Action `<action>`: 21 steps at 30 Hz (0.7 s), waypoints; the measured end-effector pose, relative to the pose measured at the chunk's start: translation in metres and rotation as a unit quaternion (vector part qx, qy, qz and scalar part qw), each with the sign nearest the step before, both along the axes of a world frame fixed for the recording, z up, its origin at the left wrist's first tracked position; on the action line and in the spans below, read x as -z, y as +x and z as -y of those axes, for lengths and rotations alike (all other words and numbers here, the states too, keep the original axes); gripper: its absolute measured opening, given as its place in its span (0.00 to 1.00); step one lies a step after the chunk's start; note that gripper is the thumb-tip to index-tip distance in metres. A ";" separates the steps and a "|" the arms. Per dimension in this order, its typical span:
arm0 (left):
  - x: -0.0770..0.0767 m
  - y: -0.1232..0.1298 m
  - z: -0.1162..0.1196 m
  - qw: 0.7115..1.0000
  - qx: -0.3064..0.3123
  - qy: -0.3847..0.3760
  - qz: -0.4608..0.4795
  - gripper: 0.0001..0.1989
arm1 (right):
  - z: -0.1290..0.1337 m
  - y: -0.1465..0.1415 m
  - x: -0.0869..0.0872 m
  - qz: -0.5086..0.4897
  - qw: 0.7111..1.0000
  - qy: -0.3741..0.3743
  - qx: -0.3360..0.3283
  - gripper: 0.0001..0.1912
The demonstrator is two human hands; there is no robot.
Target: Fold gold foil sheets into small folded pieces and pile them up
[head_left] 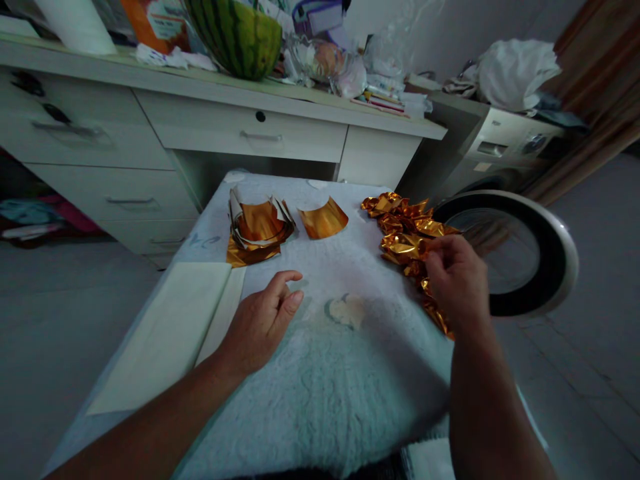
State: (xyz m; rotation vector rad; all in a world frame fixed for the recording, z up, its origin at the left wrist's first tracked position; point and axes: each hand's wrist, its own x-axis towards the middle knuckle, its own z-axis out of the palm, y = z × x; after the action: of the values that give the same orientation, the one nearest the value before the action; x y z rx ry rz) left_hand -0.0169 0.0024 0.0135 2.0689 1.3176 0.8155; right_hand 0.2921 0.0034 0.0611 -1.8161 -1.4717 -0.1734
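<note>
My left hand (265,320) hovers over the cloth-covered table (310,400), thumb and index finger apart, holding nothing. On the right, my right hand (457,277) pinches a piece of crumpled gold foil at the edge of a heap of folded gold foil pieces (400,243). A stack of curled gold sheets (260,223) lies at the table's far left. Beside it is a single curved gold sheet (325,219). Pale paper sheets (165,327) lie flat along the left side, partly behind my left forearm.
Behind the table stands a white counter with drawers (240,127), bearing a cut watermelon (240,40), a paper roll (77,23) and plastic bags. At right, a washing machine (495,143) has its round door (560,260) open beside the table.
</note>
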 end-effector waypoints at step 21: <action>0.002 -0.001 0.000 0.999 0.016 -0.003 -0.029 0.17 | -0.002 0.092 0.007 0.092 0.987 -0.004 0.135 0.16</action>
State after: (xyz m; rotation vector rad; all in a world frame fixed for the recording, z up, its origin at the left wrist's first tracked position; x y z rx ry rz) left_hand -0.0182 0.0025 0.0117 2.1169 1.3132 0.7425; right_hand 0.3839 0.0049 0.0543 -2.0465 -1.3438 -0.4802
